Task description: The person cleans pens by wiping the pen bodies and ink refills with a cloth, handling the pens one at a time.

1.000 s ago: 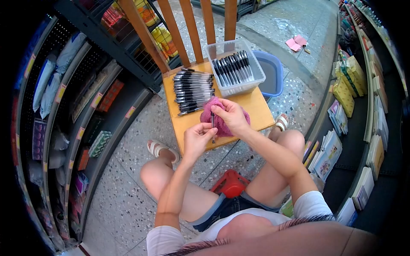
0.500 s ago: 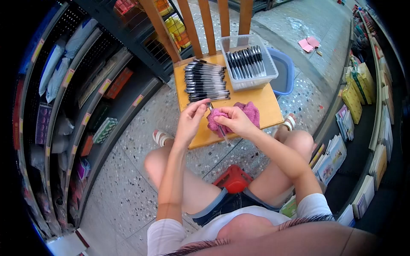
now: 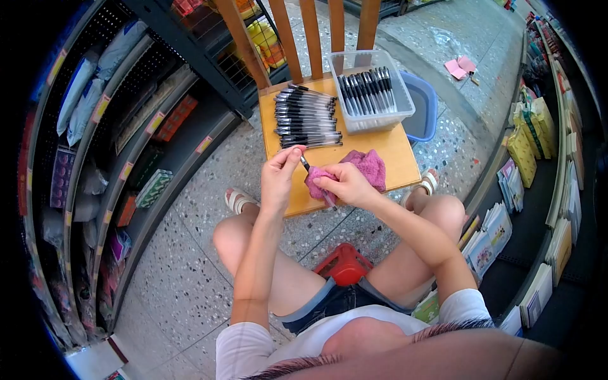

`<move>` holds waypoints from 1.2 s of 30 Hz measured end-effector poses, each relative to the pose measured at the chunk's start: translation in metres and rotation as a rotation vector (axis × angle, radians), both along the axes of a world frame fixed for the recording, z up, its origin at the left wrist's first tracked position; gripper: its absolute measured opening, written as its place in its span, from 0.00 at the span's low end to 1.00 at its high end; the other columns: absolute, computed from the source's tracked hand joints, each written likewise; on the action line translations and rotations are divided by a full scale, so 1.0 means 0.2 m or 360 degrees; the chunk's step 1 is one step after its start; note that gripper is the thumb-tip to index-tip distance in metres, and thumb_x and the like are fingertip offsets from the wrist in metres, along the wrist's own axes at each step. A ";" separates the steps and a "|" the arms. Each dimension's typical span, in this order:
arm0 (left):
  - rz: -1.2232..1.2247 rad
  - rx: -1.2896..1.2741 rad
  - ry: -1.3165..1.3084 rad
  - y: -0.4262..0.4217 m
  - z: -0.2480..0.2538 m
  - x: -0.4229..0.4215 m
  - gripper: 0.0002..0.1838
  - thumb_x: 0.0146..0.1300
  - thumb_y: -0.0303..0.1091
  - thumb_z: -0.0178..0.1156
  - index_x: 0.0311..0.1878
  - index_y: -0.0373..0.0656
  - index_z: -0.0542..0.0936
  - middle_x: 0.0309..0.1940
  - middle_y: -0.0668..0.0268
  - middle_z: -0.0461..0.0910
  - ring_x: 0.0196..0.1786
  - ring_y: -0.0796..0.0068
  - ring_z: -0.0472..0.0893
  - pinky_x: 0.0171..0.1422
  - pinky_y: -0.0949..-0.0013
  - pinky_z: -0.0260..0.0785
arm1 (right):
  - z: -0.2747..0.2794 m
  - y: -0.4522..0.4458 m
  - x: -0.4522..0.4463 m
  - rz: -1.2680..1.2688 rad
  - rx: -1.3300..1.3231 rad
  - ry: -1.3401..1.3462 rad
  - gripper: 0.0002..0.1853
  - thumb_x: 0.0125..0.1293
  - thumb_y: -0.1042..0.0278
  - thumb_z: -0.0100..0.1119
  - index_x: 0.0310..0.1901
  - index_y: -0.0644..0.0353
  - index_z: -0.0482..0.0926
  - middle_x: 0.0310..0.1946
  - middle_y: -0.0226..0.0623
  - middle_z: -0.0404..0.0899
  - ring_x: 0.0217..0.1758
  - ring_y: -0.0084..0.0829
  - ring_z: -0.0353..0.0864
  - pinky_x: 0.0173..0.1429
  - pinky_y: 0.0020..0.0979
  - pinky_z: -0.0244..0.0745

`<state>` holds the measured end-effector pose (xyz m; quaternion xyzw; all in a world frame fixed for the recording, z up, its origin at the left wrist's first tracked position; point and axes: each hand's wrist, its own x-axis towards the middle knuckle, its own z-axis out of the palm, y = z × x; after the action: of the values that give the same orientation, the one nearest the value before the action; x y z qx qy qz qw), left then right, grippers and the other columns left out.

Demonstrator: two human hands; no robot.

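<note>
My left hand (image 3: 277,180) pinches the dark end of a clear-barrelled pen (image 3: 305,163) above the chair's front edge. Around the lower part of that pen, my right hand (image 3: 349,183) closes a fold of pink cloth (image 3: 369,170); the rest of the cloth lies bunched on the wooden seat (image 3: 304,206). A stack of pens with black caps (image 3: 307,117) lies in a row just beyond my left hand. Behind the cloth stands a clear plastic box (image 3: 380,122) with several more such pens inside, leaning side by side.
A blue basin (image 3: 425,107) sits on the floor beside the chair. Between my legs is a red stool (image 3: 345,266). Curved shelves (image 3: 209,136) with packets flank my left, and shelves with books and yellow bags (image 3: 522,149) my right. Pink paper (image 3: 460,66) lies on the floor.
My left hand has shifted slightly left with the pen's dark end. The cloth in my right hand now covers more of the pen's lower part, and less of its clear end sticks out.
</note>
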<state>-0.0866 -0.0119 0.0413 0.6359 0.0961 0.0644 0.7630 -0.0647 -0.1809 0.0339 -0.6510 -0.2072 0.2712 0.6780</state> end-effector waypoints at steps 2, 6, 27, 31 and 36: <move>0.0028 -0.0040 0.0017 0.01 0.03 0.00 0.13 0.62 0.36 0.60 0.44 0.37 0.81 0.36 0.69 0.81 0.42 0.83 0.74 0.52 0.77 0.64 | -0.01 0.00 0.00 0.0018 0.0020 0.0091 0.12 0.66 0.64 0.55 0.32 0.64 0.78 0.18 0.24 0.73 0.19 0.13 0.68 0.22 0.20 0.62; 0.0002 -0.0097 0.0099 0.02 0.03 0.00 0.12 0.61 0.35 0.62 0.43 0.36 0.81 0.37 0.69 0.81 0.41 0.84 0.75 0.51 0.77 0.64 | 0.00 -0.01 0.01 -0.0057 0.0107 0.0439 0.11 0.66 0.63 0.55 0.35 0.64 0.78 0.23 0.22 0.75 0.25 0.11 0.69 0.27 0.19 0.64; 0.0166 -0.0157 0.0034 0.01 -0.01 0.00 0.11 0.59 0.34 0.64 0.40 0.35 0.82 0.33 0.69 0.80 0.38 0.84 0.75 0.46 0.79 0.66 | -0.01 0.01 0.01 0.0203 0.0033 0.0280 0.11 0.67 0.65 0.53 0.39 0.65 0.78 0.27 0.23 0.76 0.27 0.12 0.68 0.29 0.18 0.64; 0.0115 -0.0210 -0.0038 0.03 -0.01 0.00 0.12 0.62 0.34 0.61 0.43 0.35 0.81 0.37 0.68 0.80 0.42 0.82 0.75 0.50 0.78 0.65 | -0.03 0.01 0.00 0.0242 0.0068 0.0281 0.11 0.68 0.65 0.52 0.38 0.65 0.78 0.26 0.22 0.74 0.26 0.12 0.67 0.28 0.18 0.62; 0.0041 -0.0226 -0.0098 0.06 -0.03 0.01 0.14 0.65 0.36 0.57 0.45 0.35 0.80 0.40 0.67 0.80 0.45 0.81 0.75 0.54 0.76 0.64 | -0.01 0.00 0.01 0.0318 0.0051 0.0356 0.11 0.68 0.64 0.52 0.38 0.65 0.77 0.24 0.20 0.72 0.25 0.11 0.65 0.27 0.18 0.60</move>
<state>-0.0839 0.0003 0.0355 0.5766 0.0850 0.0867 0.8080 -0.0633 -0.1807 0.0326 -0.5819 -0.1983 0.4049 0.6769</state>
